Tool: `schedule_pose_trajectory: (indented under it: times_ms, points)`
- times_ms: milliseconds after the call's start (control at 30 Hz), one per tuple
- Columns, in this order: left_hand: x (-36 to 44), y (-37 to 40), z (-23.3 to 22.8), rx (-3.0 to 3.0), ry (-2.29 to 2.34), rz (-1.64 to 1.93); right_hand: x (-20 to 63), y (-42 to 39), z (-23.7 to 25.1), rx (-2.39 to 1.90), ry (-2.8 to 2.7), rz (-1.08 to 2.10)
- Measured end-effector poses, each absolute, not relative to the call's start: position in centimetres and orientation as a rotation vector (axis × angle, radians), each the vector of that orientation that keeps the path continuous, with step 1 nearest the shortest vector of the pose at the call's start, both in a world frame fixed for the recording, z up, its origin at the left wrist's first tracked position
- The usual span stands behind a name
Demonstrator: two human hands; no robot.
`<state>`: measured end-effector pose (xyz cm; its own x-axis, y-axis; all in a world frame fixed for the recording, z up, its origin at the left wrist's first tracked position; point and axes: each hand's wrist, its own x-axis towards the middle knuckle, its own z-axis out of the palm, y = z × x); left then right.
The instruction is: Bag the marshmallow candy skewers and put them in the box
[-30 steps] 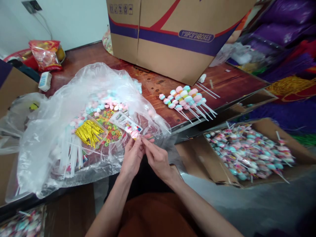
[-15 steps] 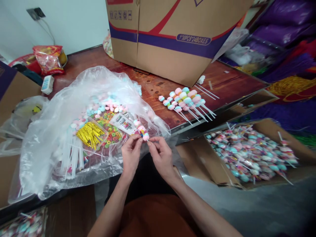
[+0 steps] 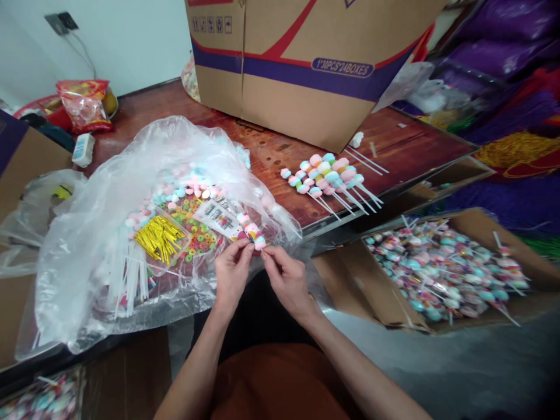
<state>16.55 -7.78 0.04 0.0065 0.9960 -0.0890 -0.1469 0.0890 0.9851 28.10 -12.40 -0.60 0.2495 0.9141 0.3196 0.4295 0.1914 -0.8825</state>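
A wrapped marshmallow skewer, pink, white and blue with a printed clear wrapper, is held over the table's front edge. My left hand pinches its lower left side between thumb and forefinger. At its bottom end, my right hand is closed in a pinch; the fingertips hide what exactly they grip there. Just beyond my hands lie printed wrappers, fruit-coloured rings, gold twist ties and loose marshmallows, on a crumpled clear plastic sheet. White sticks are bundled at the left.
Unwrapped marshmallow skewers lie in rows on the wooden table. Behind them stands a large cardboard box. An open carton full of wrapped skewers is low at right. A red snack bag sits back left.
Both hands stay in almost the same place on the skewer. Its top has dropped very slightly, and the right fingers have shifted a little at its bottom end.
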Motion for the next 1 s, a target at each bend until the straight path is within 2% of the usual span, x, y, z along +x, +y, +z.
schedule_pose_trajectory:
  times_ms: [433,633,867,1000]
  points:
    - [15.3,-7.7,-0.6,1.594,1.154,1.189,27.5,-12.4,0.3,-1.480,-1.339,0.433]
    - [15.9,-9.3,-0.8,1.453,1.152,1.280,26.9,-12.5,0.3,-1.495,-1.409,0.305]
    - [16.3,-9.1,0.0,1.137,1.134,1.199,27.3,-12.0,-0.7,-1.372,-1.589,-0.043]
    - [16.3,-8.0,0.5,0.891,1.046,1.158,27.6,-11.9,-0.8,-1.349,-1.655,-0.072]
